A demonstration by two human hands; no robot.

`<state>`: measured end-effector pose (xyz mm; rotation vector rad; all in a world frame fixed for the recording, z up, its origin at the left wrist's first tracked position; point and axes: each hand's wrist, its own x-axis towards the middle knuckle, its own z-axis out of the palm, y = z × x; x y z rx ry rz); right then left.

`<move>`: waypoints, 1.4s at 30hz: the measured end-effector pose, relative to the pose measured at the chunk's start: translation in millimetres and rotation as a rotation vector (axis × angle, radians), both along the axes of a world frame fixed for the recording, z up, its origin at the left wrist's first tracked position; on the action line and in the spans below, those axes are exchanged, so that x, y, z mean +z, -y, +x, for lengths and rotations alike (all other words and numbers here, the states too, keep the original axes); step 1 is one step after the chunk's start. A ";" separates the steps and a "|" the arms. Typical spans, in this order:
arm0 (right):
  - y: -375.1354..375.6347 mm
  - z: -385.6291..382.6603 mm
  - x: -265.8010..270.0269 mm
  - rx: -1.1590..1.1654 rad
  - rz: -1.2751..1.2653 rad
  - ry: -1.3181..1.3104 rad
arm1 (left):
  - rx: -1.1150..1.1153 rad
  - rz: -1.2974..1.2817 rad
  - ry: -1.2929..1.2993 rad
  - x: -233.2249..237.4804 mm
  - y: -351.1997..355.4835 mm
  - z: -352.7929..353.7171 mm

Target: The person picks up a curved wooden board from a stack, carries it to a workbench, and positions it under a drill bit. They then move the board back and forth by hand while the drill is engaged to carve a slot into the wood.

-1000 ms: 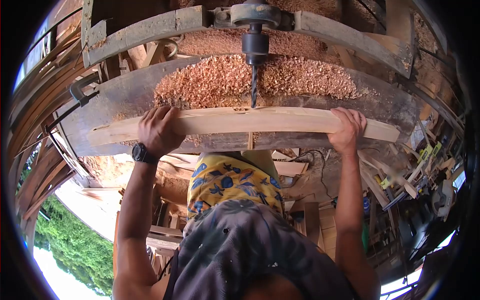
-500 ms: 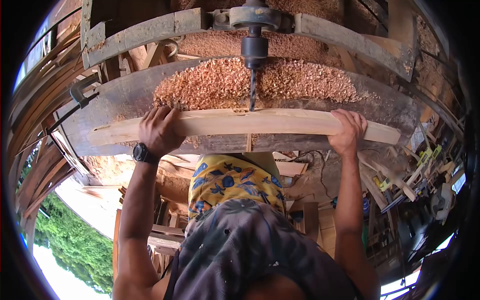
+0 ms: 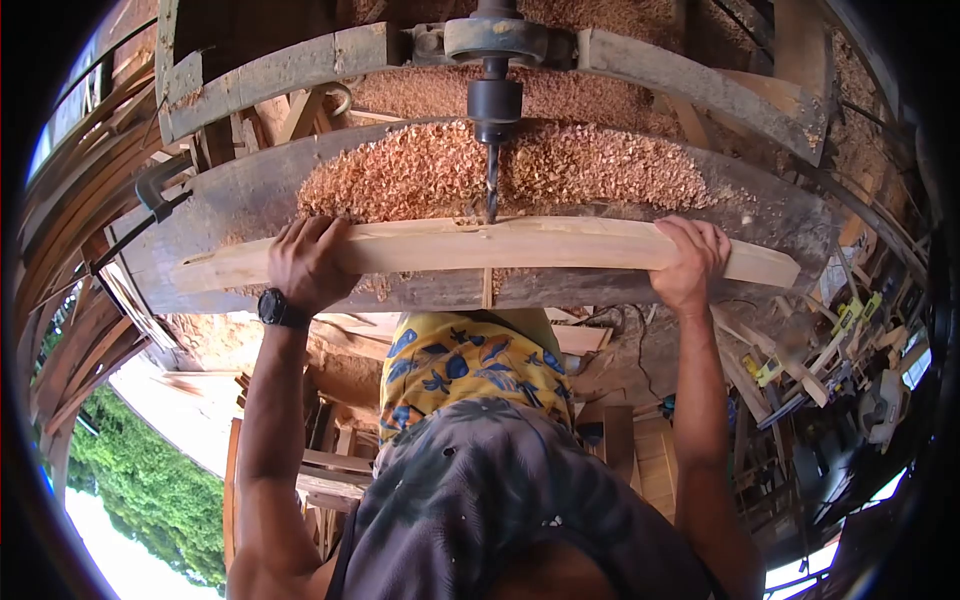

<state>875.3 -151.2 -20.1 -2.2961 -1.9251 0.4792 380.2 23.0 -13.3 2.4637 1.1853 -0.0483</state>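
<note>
A long, pale wooden beam [image 3: 560, 244] lies across the dark work table, with a cut slot along its upper edge. My left hand [image 3: 308, 258] wraps round the beam left of the middle, a black watch [image 3: 281, 307] on its wrist. Toward the beam's right end, my right hand [image 3: 690, 256] grips it with fingers over the far edge. Between the two hands, a drill bit [image 3: 492, 178] points down from a black chuck [image 3: 495, 104], its tip right at the beam's slotted edge. Wood shavings [image 3: 410, 165] are heaped behind the beam, around the bit.
Beyond the table [image 3: 235, 200], a wooden crosspiece [image 3: 300, 70] carries the drill's metal collar [image 3: 495, 40]. A clamp [image 3: 160, 190] sits at the table's left edge. Stacked boards [image 3: 70, 290] line the left side. On the right are a circular saw [image 3: 884, 408] and yellow-green clamps [image 3: 855, 312].
The drill, the table and both hands appear slightly further left as the view shifts. Both hands keep their grip on the beam, and the bit stays at its edge.
</note>
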 end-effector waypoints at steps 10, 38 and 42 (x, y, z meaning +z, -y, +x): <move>-9.7 4.9 -2.3 -0.011 -0.006 -0.013 | -0.017 0.043 0.018 -4.8 -12.0 2.3; 24.7 -20.8 0.1 -0.054 0.010 -0.020 | -0.038 -0.005 0.062 0.7 -2.9 -15.9; 22.3 -20.9 -1.9 -0.056 0.011 -0.022 | -0.046 0.015 0.069 -1.6 -6.8 -16.4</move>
